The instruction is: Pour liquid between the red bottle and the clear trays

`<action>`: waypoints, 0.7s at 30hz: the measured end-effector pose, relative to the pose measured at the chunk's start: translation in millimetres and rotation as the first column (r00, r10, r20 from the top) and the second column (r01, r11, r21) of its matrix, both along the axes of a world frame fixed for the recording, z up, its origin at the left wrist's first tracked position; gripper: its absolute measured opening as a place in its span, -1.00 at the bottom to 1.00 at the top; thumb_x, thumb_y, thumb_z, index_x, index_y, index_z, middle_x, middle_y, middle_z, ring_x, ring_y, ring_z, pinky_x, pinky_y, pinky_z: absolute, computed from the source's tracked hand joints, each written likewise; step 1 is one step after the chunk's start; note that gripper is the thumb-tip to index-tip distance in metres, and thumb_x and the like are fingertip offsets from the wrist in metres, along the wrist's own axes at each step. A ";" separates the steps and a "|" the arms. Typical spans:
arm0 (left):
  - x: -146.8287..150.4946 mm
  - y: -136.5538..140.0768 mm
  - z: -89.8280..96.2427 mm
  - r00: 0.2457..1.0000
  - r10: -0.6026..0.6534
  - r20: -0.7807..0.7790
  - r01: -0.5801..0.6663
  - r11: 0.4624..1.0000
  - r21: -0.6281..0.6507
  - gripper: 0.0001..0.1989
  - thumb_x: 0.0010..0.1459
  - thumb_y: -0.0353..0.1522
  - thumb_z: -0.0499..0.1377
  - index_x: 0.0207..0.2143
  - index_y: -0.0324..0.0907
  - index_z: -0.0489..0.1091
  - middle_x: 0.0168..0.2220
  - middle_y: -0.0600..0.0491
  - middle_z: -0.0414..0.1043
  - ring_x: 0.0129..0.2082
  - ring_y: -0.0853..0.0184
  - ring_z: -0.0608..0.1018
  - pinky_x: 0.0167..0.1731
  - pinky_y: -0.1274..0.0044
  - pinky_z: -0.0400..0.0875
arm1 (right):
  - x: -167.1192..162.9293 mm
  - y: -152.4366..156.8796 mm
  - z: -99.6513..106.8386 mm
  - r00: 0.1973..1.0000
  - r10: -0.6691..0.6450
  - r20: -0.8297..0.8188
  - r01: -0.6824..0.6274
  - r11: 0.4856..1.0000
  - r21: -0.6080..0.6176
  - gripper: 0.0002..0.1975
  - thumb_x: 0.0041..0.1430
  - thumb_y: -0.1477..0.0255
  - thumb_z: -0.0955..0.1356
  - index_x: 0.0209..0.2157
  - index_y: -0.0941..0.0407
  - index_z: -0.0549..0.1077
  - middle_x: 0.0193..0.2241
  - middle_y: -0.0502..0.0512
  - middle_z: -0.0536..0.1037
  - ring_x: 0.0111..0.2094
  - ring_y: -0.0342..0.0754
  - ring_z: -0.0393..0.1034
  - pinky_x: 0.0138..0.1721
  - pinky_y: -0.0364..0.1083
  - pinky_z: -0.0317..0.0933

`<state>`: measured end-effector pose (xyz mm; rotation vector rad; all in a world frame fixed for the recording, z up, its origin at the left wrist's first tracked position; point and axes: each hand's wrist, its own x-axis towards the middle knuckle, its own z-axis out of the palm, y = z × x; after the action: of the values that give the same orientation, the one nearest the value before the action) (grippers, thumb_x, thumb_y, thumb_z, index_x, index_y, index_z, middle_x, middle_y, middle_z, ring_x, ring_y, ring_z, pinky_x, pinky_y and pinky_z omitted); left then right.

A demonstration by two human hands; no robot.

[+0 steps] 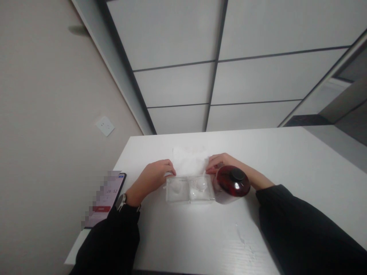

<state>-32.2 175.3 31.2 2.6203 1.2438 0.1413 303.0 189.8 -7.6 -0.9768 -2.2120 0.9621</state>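
A thin white sheet (187, 158), like paper or tissue, lies on the table between my hands. My left hand (157, 173) is closed at its near left corner, with a bit of white showing under the fingertips. At the sheet's right edge, the fingers of my right hand (219, 160) are bent together; what they pinch, if anything, is hidden. In front of the sheet stands a clear box (189, 189) with two compartments, a rounded clear shape in each. Touching or close to its right side is a jar (233, 183) with a dark red lid and black knob, partly covering my right wrist.
A phone (107, 198) with a lit screen lies at the table's left edge, beside my left forearm. Wet-looking streaks (243, 240) mark the white table (177, 236) at the front right. Behind the table are white panels (177, 84); a wall socket (105, 126) is on the left.
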 end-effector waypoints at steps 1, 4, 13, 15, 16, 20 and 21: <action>-1.1 -0.3 -0.1 1.000 0.015 0.015 -0.015 1.000 0.002 -0.77 0.30 -0.55 0.21 -0.20 -0.08 0.63 -0.10 0.07 0.64 -0.12 0.26 0.65 -0.12 0.46 0.52 | 2.7 1.5 -1.6 0.999 -0.003 -0.041 0.000 0.998 -0.059 -0.71 0.31 0.18 0.45 -0.38 0.07 0.69 -0.33 0.08 0.70 -0.31 -0.01 0.60 -0.20 -0.03 0.48; -0.9 4.1 -4.9 0.994 0.072 0.086 -0.078 0.995 0.065 -0.83 0.38 -0.40 0.22 -0.07 -0.10 0.61 -0.03 0.03 0.64 -0.06 0.21 0.66 -0.03 0.39 0.56 | 7.6 13.1 -6.3 0.988 -0.107 -0.112 0.093 0.988 -0.122 -0.68 0.29 0.12 0.46 -0.34 0.08 0.69 -0.30 0.12 0.69 -0.25 0.03 0.60 -0.16 0.01 0.48; 10.3 31.4 -51.5 1.000 0.009 -0.010 -0.008 0.992 0.124 -0.39 0.46 -0.07 0.14 0.41 -0.15 0.28 0.46 -0.21 0.25 0.47 0.03 0.32 0.40 0.12 0.27 | -20.2 45.1 -31.0 0.977 -0.213 -0.013 0.210 0.950 0.233 -0.78 0.37 0.28 0.41 -0.06 0.00 0.68 0.05 0.23 0.66 0.12 0.20 0.52 0.26 0.30 0.35; 9.7 31.0 -54.9 0.999 0.009 -0.032 -0.004 0.988 0.153 -0.36 0.46 -0.04 0.11 0.45 -0.14 0.23 0.49 -0.23 0.18 0.50 0.01 0.26 0.39 0.10 0.27 | -19.9 41.6 -35.1 0.975 -0.217 0.046 0.192 0.931 0.311 -0.72 0.42 0.27 0.38 0.06 -0.01 0.64 0.12 0.24 0.63 0.18 0.20 0.50 0.27 0.30 0.36; 9.6 30.3 -55.2 0.999 0.011 -0.037 -0.005 0.986 0.169 -0.35 0.47 -0.03 0.10 0.46 -0.14 0.20 0.50 -0.24 0.15 0.51 0.01 0.24 0.40 0.10 0.25 | -19.1 39.6 -36.0 0.972 -0.222 0.078 0.183 0.922 0.342 -0.69 0.45 0.27 0.35 0.11 -0.01 0.61 0.16 0.24 0.61 0.20 0.20 0.49 0.28 0.31 0.35; 10.8 28.6 -53.5 0.997 -0.016 -0.071 0.025 0.991 0.132 -0.33 0.49 0.01 0.02 0.50 -0.09 0.12 0.52 -0.20 0.11 0.53 0.03 0.19 0.43 0.09 0.17 | -17.1 34.6 -34.8 0.952 -0.206 0.229 0.104 0.915 0.389 -0.60 0.51 0.26 0.29 0.26 -0.01 0.50 0.30 0.24 0.51 0.33 0.22 0.40 0.41 0.42 0.13; 10.8 28.7 -53.5 0.997 -0.033 -0.076 0.041 0.993 0.109 -0.33 0.49 0.01 0.01 0.50 -0.07 0.12 0.52 -0.18 0.10 0.53 0.04 0.18 0.43 0.09 0.16 | -17.1 34.4 -34.4 0.946 -0.195 0.260 0.082 0.917 0.389 -0.59 0.52 0.26 0.28 0.28 0.00 0.48 0.32 0.25 0.49 0.35 0.22 0.38 0.43 0.44 0.08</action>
<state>-21.3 204.1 -22.4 2.7649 1.2434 0.1095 285.9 224.2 -42.0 -1.1301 -2.4048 0.3199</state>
